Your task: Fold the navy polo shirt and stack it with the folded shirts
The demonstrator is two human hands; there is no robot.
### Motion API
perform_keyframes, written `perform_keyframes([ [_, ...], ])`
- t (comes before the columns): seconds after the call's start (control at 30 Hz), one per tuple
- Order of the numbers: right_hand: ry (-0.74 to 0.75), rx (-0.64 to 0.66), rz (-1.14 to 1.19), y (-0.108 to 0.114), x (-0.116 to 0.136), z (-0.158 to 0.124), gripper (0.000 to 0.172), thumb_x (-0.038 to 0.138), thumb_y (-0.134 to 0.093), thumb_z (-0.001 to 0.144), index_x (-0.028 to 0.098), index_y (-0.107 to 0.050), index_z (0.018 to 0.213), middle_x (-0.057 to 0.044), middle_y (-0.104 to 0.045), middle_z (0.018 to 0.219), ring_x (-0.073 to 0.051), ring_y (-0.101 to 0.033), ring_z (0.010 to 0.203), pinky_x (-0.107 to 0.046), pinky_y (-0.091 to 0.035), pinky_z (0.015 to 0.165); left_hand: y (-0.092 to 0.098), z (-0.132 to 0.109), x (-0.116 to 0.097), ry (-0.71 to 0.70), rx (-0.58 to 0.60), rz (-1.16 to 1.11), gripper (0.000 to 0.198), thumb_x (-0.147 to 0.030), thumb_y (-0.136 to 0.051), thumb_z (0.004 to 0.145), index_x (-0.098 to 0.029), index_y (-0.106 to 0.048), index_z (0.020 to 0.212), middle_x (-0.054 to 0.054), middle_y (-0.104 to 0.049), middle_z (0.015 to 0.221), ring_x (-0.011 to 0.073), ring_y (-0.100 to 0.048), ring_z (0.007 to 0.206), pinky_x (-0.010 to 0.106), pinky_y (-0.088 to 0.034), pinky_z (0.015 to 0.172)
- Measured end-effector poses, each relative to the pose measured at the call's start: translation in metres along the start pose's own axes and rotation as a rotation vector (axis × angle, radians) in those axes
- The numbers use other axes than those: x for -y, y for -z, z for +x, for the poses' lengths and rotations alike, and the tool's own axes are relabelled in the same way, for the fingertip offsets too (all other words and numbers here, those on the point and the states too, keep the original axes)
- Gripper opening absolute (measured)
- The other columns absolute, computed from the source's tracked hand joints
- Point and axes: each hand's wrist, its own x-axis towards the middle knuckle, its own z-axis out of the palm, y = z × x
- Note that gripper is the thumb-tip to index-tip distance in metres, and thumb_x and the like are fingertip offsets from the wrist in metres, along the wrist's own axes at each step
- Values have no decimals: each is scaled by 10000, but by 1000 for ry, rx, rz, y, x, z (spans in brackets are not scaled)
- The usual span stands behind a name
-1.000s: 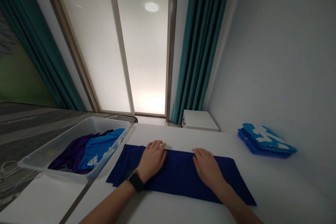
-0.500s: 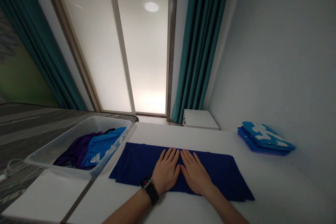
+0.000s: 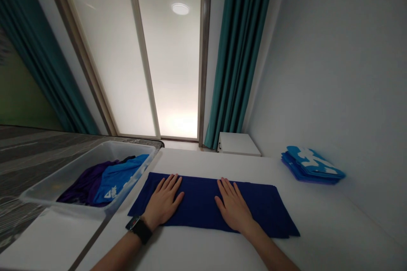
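A dark blue garment (image 3: 199, 203), folded into a long flat strip, lies crosswise on the white table (image 3: 190, 247). My left hand (image 3: 163, 201) rests flat on its left part, fingers stretched out and pointing away from me. A black smartwatch (image 3: 139, 228) is on that wrist. Pressed flat near the middle of the cloth, a little right of centre, is my right hand (image 3: 234, 206), its fingers extended and thumb apart. Neither hand grips the fabric. Bare cloth shows between the two hands.
At the left stands a clear plastic bin (image 3: 38, 197) holding purple clothing (image 3: 84, 184) and a bright blue garment (image 3: 116, 180). A stack of folded blue clothes (image 3: 313, 167) lies at the right by the wall. A white cabinet (image 3: 238, 144) stands beyond the table.
My left hand has slid left along the cloth, away from the right hand, which stays near the middle. The whole view has shifted slightly.
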Motion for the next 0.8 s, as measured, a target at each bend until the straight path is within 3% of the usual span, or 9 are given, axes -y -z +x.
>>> perform_keyframes([
  [0.13,-152,-63,-86,-2,-26,-7,675,525,-168,976,111,-309,1489,-107,-257,1556,-239,-171,1451,-461,-90,1182,-3,1,0,-9,-27,-12,556,-504,-339,967,-232,-413,1447,52,-380,1512,250,-326,1406,446,-271,1149],
  [0.33,-245,-75,-145,-4,-81,-28,655,503,-193,972,115,-326,1483,-105,-315,1533,-249,-232,1434,-492,-139,1170,-6,1,-1,-5,-45,-24,539,-487,-369,959,-249,-425,1440,53,-390,1506,256,-329,1405,456,-255,1154],
  [0.57,-240,-94,-188,-7,-89,-33,661,515,-221,964,115,-342,1476,-98,-323,1528,-247,-244,1429,-477,-146,1169,2,4,-4,27,17,-16,528,-460,-336,971,-221,-439,1430,66,-401,1498,260,-329,1404,474,-247,1151],
  [0.67,-248,-86,-194,-7,-88,-33,669,522,-218,961,114,-341,1477,-94,-318,1531,-246,-240,1431,-475,-151,1169,13,11,-29,40,49,-13,528,-423,-287,987,-167,-450,1419,106,-411,1489,263,-319,1409,492,-228,1152],
  [0.8,-247,-90,-203,-7,-88,-32,666,524,-212,963,121,-344,1476,-90,-321,1532,-248,-234,1433,-474,-136,1172,18,22,-92,-146,-48,-116,545,-449,-268,991,-183,-396,1448,82,-376,1516,228,-303,1418,440,-231,1162],
])
